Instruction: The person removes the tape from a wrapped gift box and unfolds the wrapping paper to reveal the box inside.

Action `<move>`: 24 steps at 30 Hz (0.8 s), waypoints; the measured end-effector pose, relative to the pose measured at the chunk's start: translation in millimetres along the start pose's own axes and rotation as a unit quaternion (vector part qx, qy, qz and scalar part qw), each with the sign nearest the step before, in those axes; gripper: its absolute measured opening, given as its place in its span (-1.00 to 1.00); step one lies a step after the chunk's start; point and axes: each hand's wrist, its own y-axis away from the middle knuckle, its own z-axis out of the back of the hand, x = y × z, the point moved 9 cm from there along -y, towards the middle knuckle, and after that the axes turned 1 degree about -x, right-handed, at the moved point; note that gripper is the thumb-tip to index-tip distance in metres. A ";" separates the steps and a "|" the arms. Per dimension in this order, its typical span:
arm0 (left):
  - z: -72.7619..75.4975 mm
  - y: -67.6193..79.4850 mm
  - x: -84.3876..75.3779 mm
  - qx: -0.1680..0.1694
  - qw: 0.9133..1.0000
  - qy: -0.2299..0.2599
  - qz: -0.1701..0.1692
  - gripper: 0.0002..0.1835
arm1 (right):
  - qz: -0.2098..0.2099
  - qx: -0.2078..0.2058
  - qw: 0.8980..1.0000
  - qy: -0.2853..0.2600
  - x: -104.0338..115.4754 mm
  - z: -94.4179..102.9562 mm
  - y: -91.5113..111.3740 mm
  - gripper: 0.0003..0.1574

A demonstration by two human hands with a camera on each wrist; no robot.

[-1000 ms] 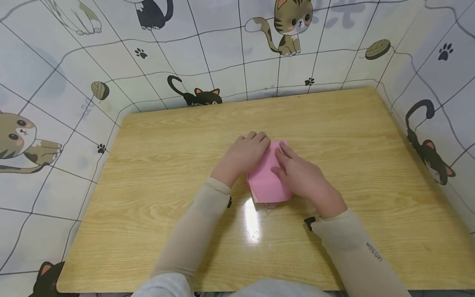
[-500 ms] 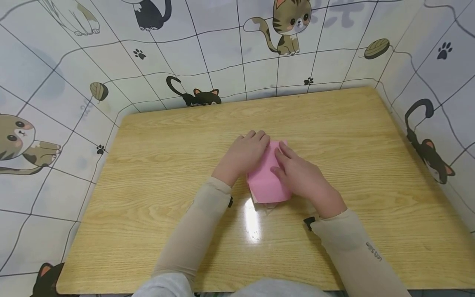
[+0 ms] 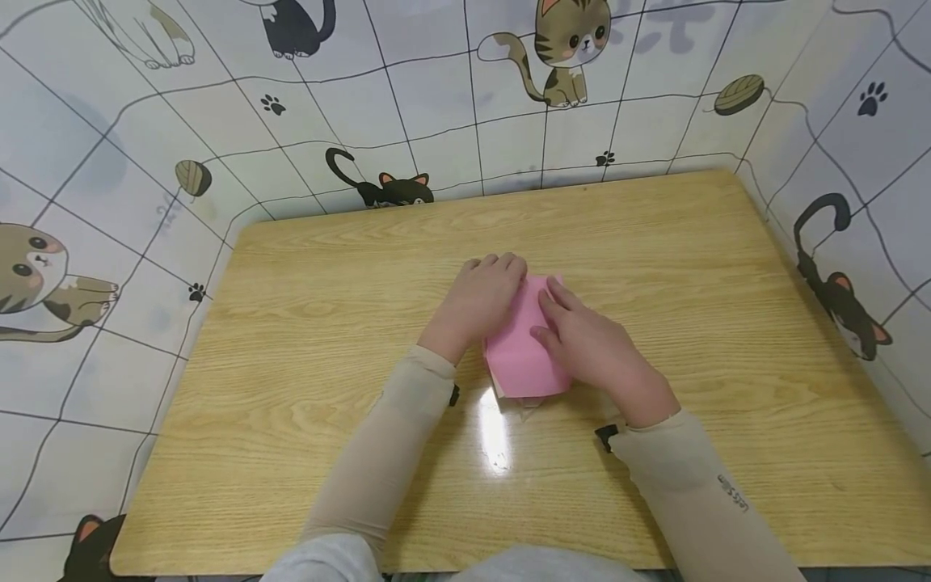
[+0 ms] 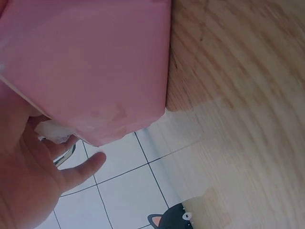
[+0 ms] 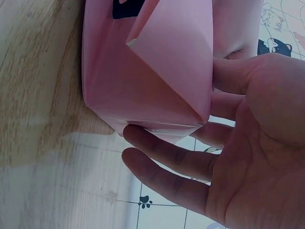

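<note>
A box wrapped in pink paper (image 3: 525, 360) sits mid-table between both hands. My left hand (image 3: 482, 299) holds its far left edge, fingers bent over the top. In the left wrist view, one finger (image 4: 86, 171) sticks out past the box, and a small whitish piece (image 4: 56, 131) shows by the others. My right hand (image 3: 592, 339) rests on the right part, thumb and fingers spread over the paper. Beneath its palm, a folded paper flap (image 5: 176, 57) stands slightly off the box's side in the right wrist view. A pale edge (image 3: 498, 386) peeks out at the lower left.
The box lies on a wood-grain table (image 3: 327, 323) with a bright glare patch in front. Cat-printed walls (image 3: 436, 81) border the back and both sides. Each sleeve has a small black piece near the wrist.
My left hand has shifted very slightly away from me along the box. The box and my right hand look unmoved.
</note>
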 end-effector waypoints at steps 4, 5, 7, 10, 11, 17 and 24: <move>0.6 -3.5 5.7 -0.013 0.999 0.022 0.028 -0.75 | -0.008 0.005 1.000 -0.003 -2.0 -0.9 -0.2 -0.16; 0.3 -4.4 7.4 -0.016 0.999 0.028 0.036 -0.77 | -0.010 0.007 1.000 -0.005 -2.6 -1.4 -0.2 -0.16; -0.8 -5.6 10.4 -0.019 0.998 0.038 0.048 -0.79 | -0.012 0.010 1.000 -0.008 -3.3 -2.4 -0.2 -0.15; -2.9 -7.3 14.4 -0.022 0.997 0.047 0.063 -0.82 | -0.011 0.012 1.000 -0.007 -3.5 -3.3 -0.6 -0.15; -3.4 -7.9 15.7 -0.022 0.996 0.049 0.067 -0.82 | -0.009 0.012 1.000 -0.007 -3.4 -3.4 -0.7 -0.15; -1.7 -12.9 20.5 -0.026 0.993 0.078 0.089 -0.81 | -0.003 0.006 1.000 -0.003 -2.3 -1.6 -1.0 -0.16; 0.6 -21.4 27.4 -0.026 0.986 0.119 0.111 -0.77 | -0.005 0.004 1.000 -0.004 -2.2 -0.8 -0.6 -0.16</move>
